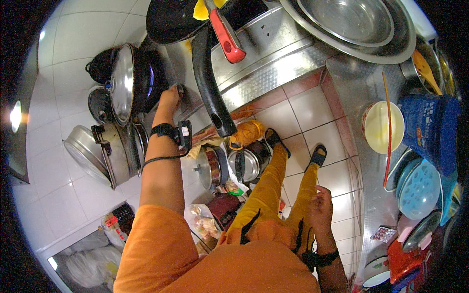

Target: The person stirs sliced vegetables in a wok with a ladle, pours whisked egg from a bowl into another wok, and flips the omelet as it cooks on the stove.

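Observation:
My left hand reaches out to the stove's front, its fingers closed around a dark control knob. Beyond it a dark wok with a domed metal lid stands over a blue flame. To the right of that hand, the black handle of a frying pan juts towards me. A spatula with a red handle rests across this pan, and something yellow shows beside its blade. My right hand hangs low beside my right leg, fingers loosely bent; no object is visible in it.
Metal basins stand at the upper right. On the steel counter are a yellowish bowl with a reddish stick across it, a blue container and a light-blue perforated lid. Pots and an orange bottle are low down near my feet.

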Tool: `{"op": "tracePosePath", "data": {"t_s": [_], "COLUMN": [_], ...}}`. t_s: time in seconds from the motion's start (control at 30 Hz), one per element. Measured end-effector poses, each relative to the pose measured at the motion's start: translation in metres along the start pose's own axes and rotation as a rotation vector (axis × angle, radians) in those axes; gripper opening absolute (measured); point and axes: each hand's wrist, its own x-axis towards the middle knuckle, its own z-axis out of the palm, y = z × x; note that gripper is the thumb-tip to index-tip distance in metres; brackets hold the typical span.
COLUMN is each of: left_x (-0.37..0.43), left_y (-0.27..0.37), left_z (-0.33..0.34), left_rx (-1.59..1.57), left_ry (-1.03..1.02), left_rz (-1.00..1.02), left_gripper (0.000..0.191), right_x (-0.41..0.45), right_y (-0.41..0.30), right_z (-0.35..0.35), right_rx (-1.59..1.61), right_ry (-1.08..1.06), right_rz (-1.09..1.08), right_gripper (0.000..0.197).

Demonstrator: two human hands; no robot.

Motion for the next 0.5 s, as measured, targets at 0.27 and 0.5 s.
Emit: {"op": "tracePosePath", "data": {"t_s": [0.27,0.5], "left_x": [0.000,0.006], "left_y": [-0.016,-0.014], "left_z": [-0.009,-0.013], "left_rx": [0.689,0.641], "left_ry": [0.198,0.086], "left_rz": [0.400,0.414], "left_gripper": [0.048,0.046], "right_x": [0.006,0.010], "right_y": [0.016,0.012], "right_z": [-0.002,0.000], "right_rx": [-0.048,-0.089], "right_ry": [-0.004,0.005], "right_rz": [-0.019,-0.084], "right_gripper": [0.031,0.033]}}
